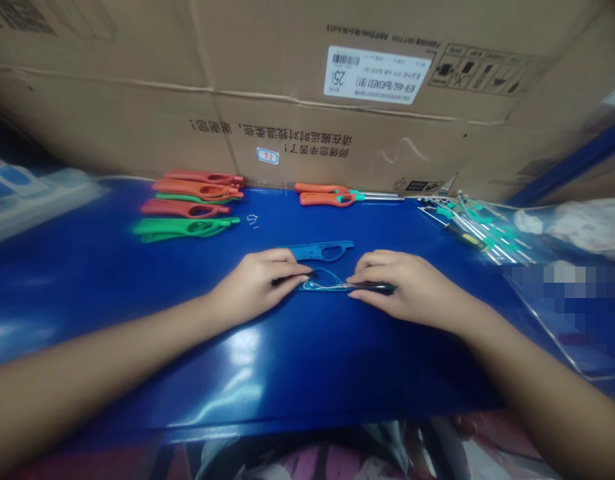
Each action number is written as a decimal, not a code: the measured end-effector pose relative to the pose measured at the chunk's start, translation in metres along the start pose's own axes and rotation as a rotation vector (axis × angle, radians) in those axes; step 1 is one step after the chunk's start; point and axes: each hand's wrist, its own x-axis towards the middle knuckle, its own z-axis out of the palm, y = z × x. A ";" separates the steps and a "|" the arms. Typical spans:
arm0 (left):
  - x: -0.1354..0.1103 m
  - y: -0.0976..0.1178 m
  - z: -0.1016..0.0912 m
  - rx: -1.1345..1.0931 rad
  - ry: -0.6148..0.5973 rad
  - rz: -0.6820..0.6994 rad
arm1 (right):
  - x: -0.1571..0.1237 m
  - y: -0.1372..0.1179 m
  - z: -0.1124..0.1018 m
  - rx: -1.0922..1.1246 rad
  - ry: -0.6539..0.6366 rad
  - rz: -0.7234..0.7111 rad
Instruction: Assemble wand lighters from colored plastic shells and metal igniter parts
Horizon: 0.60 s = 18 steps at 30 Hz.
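In front of me a blue lighter casing half (327, 289) lies on the table, with thin wires looped around its trigger opening. My left hand (260, 283) is closed in a pinch at its left end, on a small black part (312, 274) mostly covered by the fingers. My right hand (402, 283) is closed on a slim dark rod-like piece (372, 287) at the casing's right end; the rod's exact kind is not clear. Just behind both hands rests a second blue casing half (327, 251), partly hidden by my left fingers.
Orange and green lighter casings (187, 227) are stacked at the left, beside a few tiny pale pieces (252, 220). Two orange lighters (332, 198) with metal tubes lie at the back. Metal tubes with teal parts (487, 230) and a yellow-black screwdriver (467, 239) are at the right. A cardboard wall (267, 80) stands behind.
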 end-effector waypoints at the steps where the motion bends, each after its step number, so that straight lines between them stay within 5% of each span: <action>1: 0.000 0.000 0.000 0.000 0.000 -0.001 | 0.001 0.000 0.002 0.047 0.029 0.010; 9: 0.000 0.000 0.002 0.005 0.011 0.018 | 0.012 -0.005 0.010 0.294 0.032 0.354; 18: -0.001 0.002 0.003 0.009 0.036 0.014 | 0.009 -0.011 0.011 0.213 0.083 0.236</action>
